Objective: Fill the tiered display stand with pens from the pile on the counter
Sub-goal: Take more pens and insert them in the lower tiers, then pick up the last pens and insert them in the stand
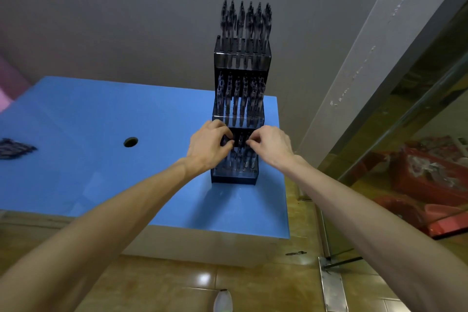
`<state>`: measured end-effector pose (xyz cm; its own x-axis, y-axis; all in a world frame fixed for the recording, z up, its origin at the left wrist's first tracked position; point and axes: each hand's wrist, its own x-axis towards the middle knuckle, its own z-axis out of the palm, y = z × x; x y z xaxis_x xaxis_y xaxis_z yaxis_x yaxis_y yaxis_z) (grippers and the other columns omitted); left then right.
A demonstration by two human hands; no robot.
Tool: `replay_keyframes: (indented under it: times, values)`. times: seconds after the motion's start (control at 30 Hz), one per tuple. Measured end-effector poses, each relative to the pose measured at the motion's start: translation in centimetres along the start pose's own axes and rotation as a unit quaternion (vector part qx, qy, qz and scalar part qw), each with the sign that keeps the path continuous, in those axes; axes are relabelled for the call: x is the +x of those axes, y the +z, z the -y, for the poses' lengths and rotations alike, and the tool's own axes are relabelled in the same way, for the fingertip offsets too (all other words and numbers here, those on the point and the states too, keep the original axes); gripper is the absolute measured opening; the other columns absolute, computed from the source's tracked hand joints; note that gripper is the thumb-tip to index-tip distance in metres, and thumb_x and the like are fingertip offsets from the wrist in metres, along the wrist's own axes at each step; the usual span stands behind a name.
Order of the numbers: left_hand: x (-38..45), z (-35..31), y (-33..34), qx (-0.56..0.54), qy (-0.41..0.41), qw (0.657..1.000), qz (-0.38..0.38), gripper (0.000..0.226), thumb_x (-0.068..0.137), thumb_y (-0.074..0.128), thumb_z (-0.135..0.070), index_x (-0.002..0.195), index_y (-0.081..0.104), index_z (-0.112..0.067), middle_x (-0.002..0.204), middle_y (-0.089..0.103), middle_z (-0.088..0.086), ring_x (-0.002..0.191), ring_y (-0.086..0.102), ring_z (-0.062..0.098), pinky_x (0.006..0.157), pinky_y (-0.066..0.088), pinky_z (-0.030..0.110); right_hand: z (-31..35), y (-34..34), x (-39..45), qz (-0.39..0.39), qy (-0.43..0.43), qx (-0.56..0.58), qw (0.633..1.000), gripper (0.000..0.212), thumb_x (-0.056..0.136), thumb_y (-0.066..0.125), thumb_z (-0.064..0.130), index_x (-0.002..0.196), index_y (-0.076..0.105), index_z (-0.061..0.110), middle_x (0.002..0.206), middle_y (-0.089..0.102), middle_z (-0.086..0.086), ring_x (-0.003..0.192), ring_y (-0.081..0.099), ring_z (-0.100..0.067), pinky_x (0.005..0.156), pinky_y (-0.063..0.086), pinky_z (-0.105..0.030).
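Hands meet at the stand's [241, 58] lowest tier: my left hand [209, 144] and right hand [271, 145] pinch pens [240, 140], steadying them into slots.

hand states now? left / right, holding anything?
Left hand: fingers curled on pens at the stand's lowest tier.
Right hand: fingers pinch a pen there too.

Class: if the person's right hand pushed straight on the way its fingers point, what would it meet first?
The right hand points left over the stand's lowest tier. It would most likely meet the left hand first; depth is unclear.
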<state>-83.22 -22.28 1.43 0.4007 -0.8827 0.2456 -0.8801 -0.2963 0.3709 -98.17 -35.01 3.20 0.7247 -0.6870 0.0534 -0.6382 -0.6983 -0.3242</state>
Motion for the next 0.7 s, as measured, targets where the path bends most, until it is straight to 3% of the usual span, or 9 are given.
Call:
replay_keyframes:
  times: [0.13, 0.23, 0.43, 0.57, 0.7]
  values:
    - [-1.4, -0.6, 0.3, -0.015, 0.026, 1.0, 0.001, 0.019, 0.098, 0.063, -0.04, 0.103, 0.076, -0.027, 0.12, 0.06, -0.01, 0.114, 0.051, 0.013, 0.08, 0.043, 0.028, -0.4, -0.6, -0.4, 0.029, -0.041, -0.01, 0.999, 0.018, 0.098, 0.061, 0.033, 0.104, 0.077, 0.027, 0.102, 0.075, 0.007, 0.097, 0.067, -0.02, 0.071, 0.046, -0.031]
    - [-1.9, -1.6, 0.5, 0.013, 0.043, 0.998, 0.031, 0.022, 0.097, 0.064, -0.038, 0.113, 0.075, -0.028, 0.128, 0.06, -0.006, 0.122, 0.049, 0.018, 0.095, 0.048, 0.038, -1.1, -1.2, -0.9, 0.051, -0.034, 0.007, 0.998, 0.02, 0.099, 0.06, 0.033, 0.109, 0.075, 0.026, 0.108, 0.075, 0.005, 0.1, 0.067, -0.021, 0.078, 0.053, -0.035]
    - [-2.5, -4.0, -0.3, 0.08, -0.002, 0.992, 0.096, 0.041, 0.099, 0.06, -0.034, 0.138, 0.062, -0.021, 0.155, 0.043, 0.005, 0.144, 0.033, 0.026, 0.113, 0.033, 0.044, -2.1, -1.7, -2.4, 0.046, -0.001, 0.003, 0.999, 0.028, 0.104, 0.046, 0.03, 0.109, 0.069, 0.015, 0.105, 0.072, -0.005, 0.092, 0.064, -0.028, 0.072, 0.048, -0.036]
    - [-4.6, -4.1, -1.4, 0.145, -0.018, 0.984, 0.106, 0.062, 0.1, 0.055, -0.04, 0.155, 0.038, -0.016, 0.163, 0.028, 0.012, 0.148, 0.026, 0.032, 0.118, 0.024, 0.045, -1.5, -2.5, -3.6, 0.028, -0.055, 0.001, 0.998, 0.037, 0.105, 0.045, 0.032, 0.135, 0.055, 0.013, 0.126, 0.06, -0.007, 0.117, 0.056, -0.032, 0.091, 0.05, -0.045]
    - [-6.9, -3.1, -3.1, 0.206, -0.08, 0.967, 0.129, 0.07, 0.105, 0.04, -0.051, 0.162, 0.021, -0.015, 0.167, 0.017, 0.014, 0.153, 0.017, 0.034, 0.123, 0.017, 0.047, 0.0, -2.3, -4.6, 0.043, -0.157, -0.066, 0.984, 0.055, 0.105, 0.045, 0.039, 0.152, 0.039, 0.012, 0.155, 0.039, -0.009, 0.147, 0.027, -0.029, 0.114, 0.033, -0.047]
